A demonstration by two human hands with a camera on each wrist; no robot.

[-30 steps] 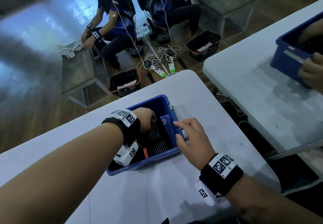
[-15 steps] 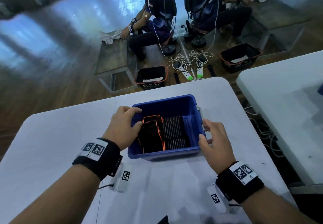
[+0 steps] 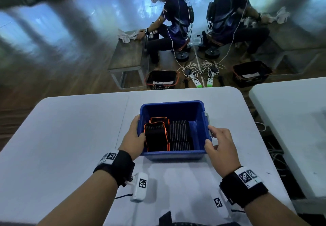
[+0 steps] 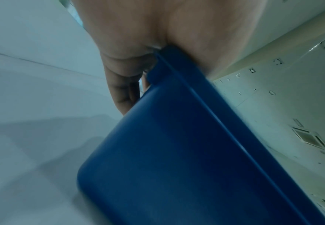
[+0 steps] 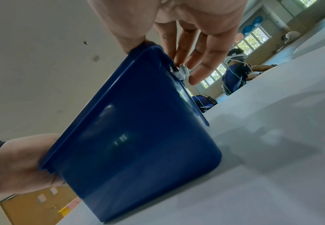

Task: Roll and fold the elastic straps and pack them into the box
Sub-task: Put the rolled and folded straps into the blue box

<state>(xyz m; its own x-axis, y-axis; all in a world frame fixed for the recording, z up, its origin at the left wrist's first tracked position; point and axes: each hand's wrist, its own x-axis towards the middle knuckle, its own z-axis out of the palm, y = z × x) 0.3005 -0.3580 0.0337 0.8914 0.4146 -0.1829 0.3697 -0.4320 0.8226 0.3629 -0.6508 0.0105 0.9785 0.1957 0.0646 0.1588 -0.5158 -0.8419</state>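
Observation:
A blue plastic box (image 3: 172, 108) stands on the white table (image 3: 70, 137) in front of me. Inside it lie folded black straps with orange edging (image 3: 156, 136) on the left and black striped straps (image 3: 180, 134) beside them; its right part is bare. My left hand (image 3: 136, 132) grips the left rim, thumb inside the box. My right hand (image 3: 214, 139) holds the right rim near the front corner. The left wrist view shows that hand (image 4: 131, 68) clamped on the box wall (image 4: 177, 152). In the right wrist view the fingers (image 5: 202, 60) touch a small white latch on the box (image 5: 138, 137).
A second white table (image 3: 296, 120) stands to the right across a narrow gap. Beyond the table's far edge are two seated people (image 3: 172, 19), low benches, black baskets (image 3: 161, 79) and power strips with cables (image 3: 199, 77) on the floor.
My left hand has come out of the box, where it rested on the straps, and now grips the left rim. The box has turned square to me. My head has swung right.

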